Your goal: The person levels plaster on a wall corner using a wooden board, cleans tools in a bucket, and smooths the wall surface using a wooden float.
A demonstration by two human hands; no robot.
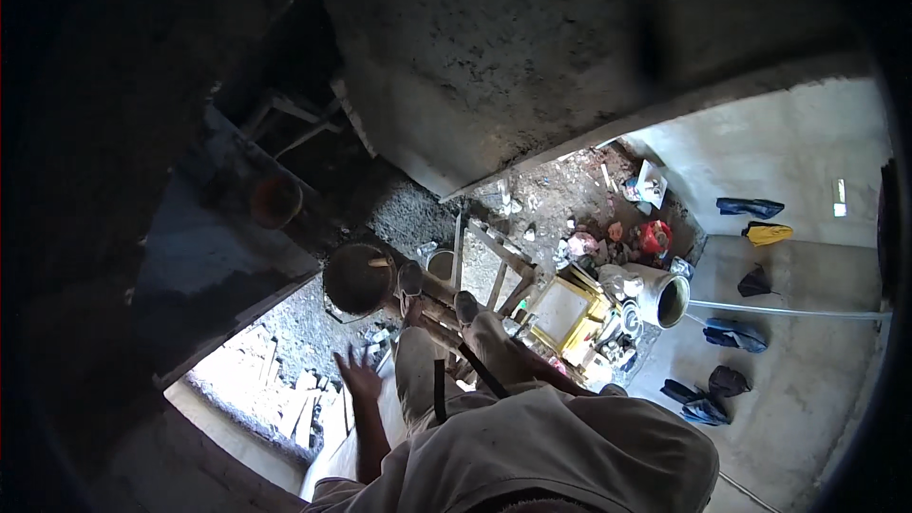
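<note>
Dark rough wall [475, 66], littered floor [551, 192], pale right-hand wall [822, 271], bright daylight [252, 366]

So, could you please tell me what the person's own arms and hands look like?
The left hand is bare, with no glove visible. The left forearm is uncovered beyond a loose beige shirt. The right hand cannot be made out.

Bucket [328, 285] beyond left hand [359, 378], clothes [734, 334] on right wall [817, 275]

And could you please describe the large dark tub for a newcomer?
Follow the trousered legs to the two shoes. Just left of them, beyond the left hand, is the tub, wider than the neighbouring pail, with a tan piece at its edge.
</note>
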